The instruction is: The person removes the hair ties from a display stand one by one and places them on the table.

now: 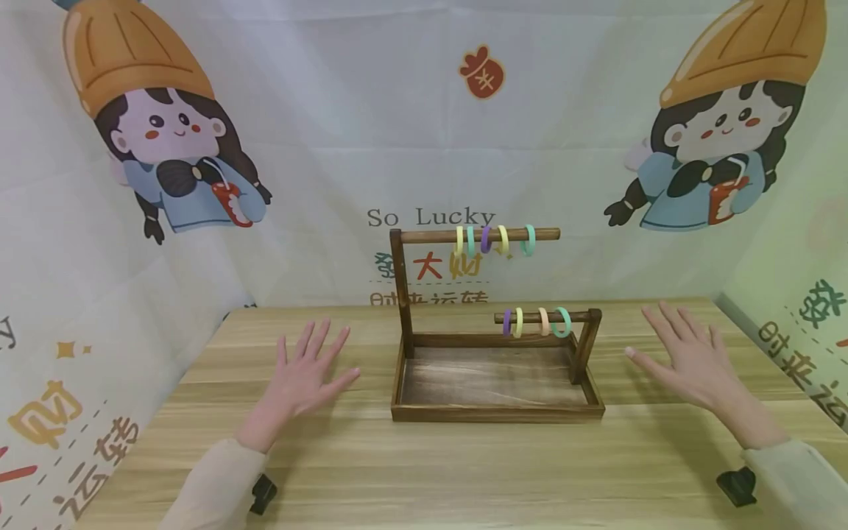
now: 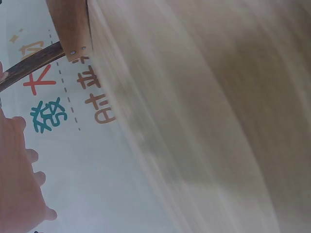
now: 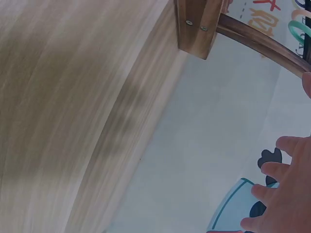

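Between the two hands stands a dark wooden rack (image 1: pixel 498 414) with a shallow tray base and two bars. Several coloured rings, yellow, teal and purple (image 1: pixel 486 239), hang on the upper bar (image 1: pixel 424 237). The lower bar (image 1: pixel 581 317) carries several more in purple, yellow, peach and green (image 1: pixel 562 322). To the left of the rack is my left hand (image 1: pixel 306 381), fingers spread and holding nothing. My right hand (image 1: pixel 694 366) is spread likewise on the right side, apart from the rack. Each wrist view shows part of its hand (image 2: pixel 17 179) and a corner of the rack (image 3: pixel 197 29).
The rack rests on a wood-grain table (image 1: pixel 464 471). A printed cloth (image 1: pixel 318 147) with cartoon figures and lettering hangs behind and along both sides. Small black objects (image 1: pixel 737 486) show by each sleeve cuff.
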